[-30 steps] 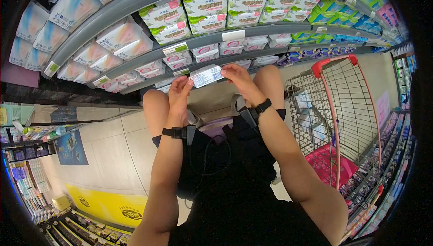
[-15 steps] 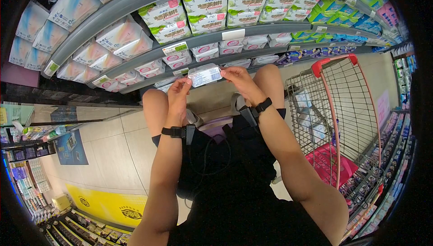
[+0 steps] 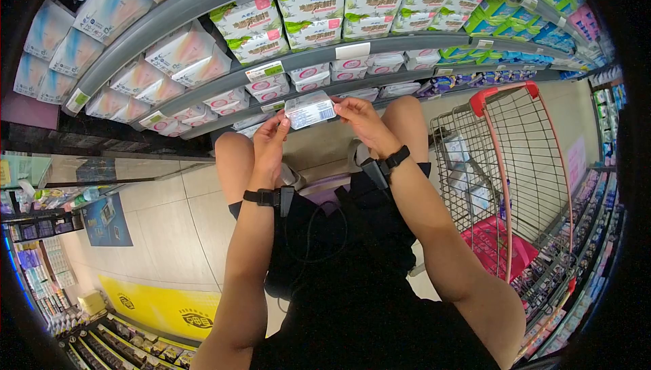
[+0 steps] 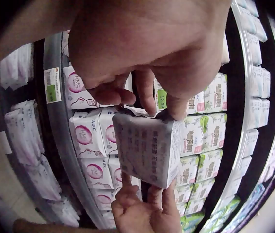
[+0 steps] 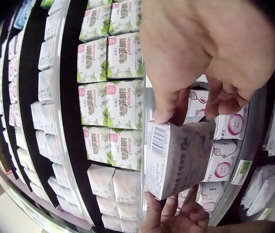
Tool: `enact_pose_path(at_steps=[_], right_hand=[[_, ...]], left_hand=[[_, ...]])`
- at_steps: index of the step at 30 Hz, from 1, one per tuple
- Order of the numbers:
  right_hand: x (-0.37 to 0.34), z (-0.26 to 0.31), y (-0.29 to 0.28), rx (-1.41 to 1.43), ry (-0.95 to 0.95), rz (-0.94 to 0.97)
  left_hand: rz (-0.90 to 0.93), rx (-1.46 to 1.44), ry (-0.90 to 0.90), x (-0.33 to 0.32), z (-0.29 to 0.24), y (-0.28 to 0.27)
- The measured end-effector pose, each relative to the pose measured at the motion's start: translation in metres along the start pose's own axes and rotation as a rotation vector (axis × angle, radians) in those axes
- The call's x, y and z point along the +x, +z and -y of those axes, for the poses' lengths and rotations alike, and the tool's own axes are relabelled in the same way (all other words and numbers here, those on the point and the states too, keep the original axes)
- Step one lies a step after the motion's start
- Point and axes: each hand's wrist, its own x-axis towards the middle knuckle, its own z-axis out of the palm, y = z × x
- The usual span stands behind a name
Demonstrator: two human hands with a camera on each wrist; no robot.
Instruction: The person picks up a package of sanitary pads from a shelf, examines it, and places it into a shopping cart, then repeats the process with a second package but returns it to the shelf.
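Both hands hold one small white package [image 3: 310,112] between them, in front of the lower shelf. The left hand [image 3: 268,146] pinches its left end between thumb and fingers, and the right hand [image 3: 364,124] pinches the right end. In the left wrist view the package [image 4: 145,145] shows rows of grey print, with the left hand [image 4: 152,53] above and the right hand [image 4: 147,208] below. A barcode marks one narrow side of the package [image 5: 176,158] in the right wrist view, between the right hand [image 5: 208,58] and the left hand [image 5: 176,213].
Green and white packs [image 3: 312,14] line the shelf ahead, above pink and white packs [image 3: 268,88]. At the right stands a wire shopping cart [image 3: 536,166] with several packages and a pink item [image 3: 498,251] in it. A yellow floor sign [image 3: 163,305] lies lower left.
The package has tilted slightly between the hands, showing more of its printed face. Both hands keep their hold and have hardly moved.
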Motion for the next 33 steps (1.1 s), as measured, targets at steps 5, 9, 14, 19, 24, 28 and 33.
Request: enact_pose_path(at_steps=[5, 9, 14, 19, 24, 28, 33], right_hand=[[0.003, -0.006, -0.005, 0.032, -0.013, 0.041], [0.004, -0.006, -0.005, 0.037, -0.030, 0.051], [-0.001, 0.001, -0.002, 0.073, -0.024, 0.079], [-0.004, 0.007, 0.003, 0.087, 0.034, 0.117], [-0.006, 0.011, 0.004, 0.034, 0.083, 0.027], [-0.007, 0.015, 0.005, -0.012, 0.088, 0.001], [-0.007, 0.016, 0.006, -0.030, 0.104, -0.022]], left_hand=[[0.001, 0.003, 0.004, 0.000, 0.000, 0.000], [0.009, 0.011, -0.016, 0.000, -0.002, 0.000], [0.008, 0.016, -0.013, -0.002, -0.004, 0.001], [0.028, -0.013, -0.003, -0.001, -0.004, 0.001], [0.049, -0.012, 0.029, -0.001, -0.006, 0.000], [0.049, -0.054, 0.013, 0.000, -0.004, -0.001], [0.045, -0.076, 0.021, 0.001, 0.000, -0.003]])
